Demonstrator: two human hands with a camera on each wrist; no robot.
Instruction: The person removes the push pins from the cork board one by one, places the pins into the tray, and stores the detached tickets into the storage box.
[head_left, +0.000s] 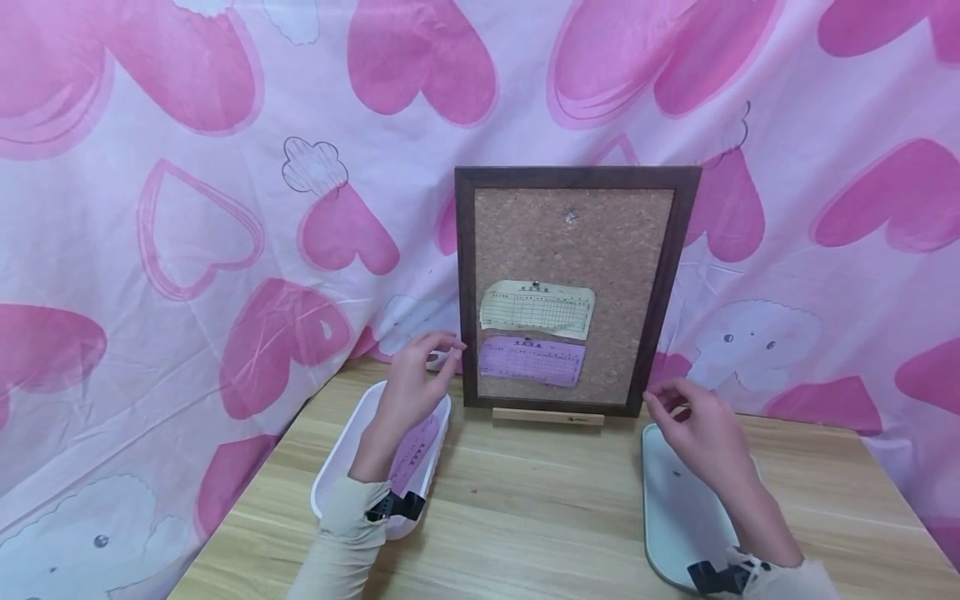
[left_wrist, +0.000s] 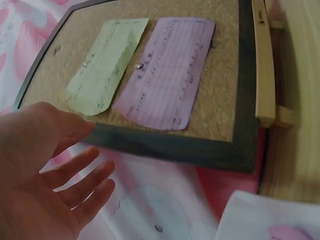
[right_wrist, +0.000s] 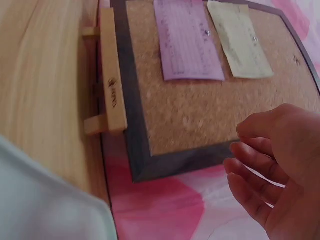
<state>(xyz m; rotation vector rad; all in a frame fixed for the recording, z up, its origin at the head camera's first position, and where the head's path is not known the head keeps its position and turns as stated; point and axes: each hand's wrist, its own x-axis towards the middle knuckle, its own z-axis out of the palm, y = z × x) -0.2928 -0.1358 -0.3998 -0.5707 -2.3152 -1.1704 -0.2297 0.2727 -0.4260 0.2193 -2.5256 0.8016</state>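
A dark-framed corkboard (head_left: 626,283) stands upright on a wooden stand (head_left: 547,417). Pinned low on its left side are a pale yellow-green printed slip (head_left: 536,308) and, just below, a purple slip (head_left: 531,362). My left hand (head_left: 412,375) is beside the frame's left edge, over a white bin, with relaxed fingers and nothing held. At the lower right corner of the frame is my right hand (head_left: 705,429), its fingers loosely bent and empty. In the left wrist view, a pin (left_wrist: 139,66) shows at the purple slip's edge.
More purple slips (head_left: 416,450) lie in the white bin (head_left: 321,492) at left. A pale green tray (head_left: 660,533) sits under my right forearm, with a small dark pin (head_left: 677,473) on it. Several pins (head_left: 572,217) cluster high on the cork. A heart-patterned cloth (head_left: 420,58) hangs behind.
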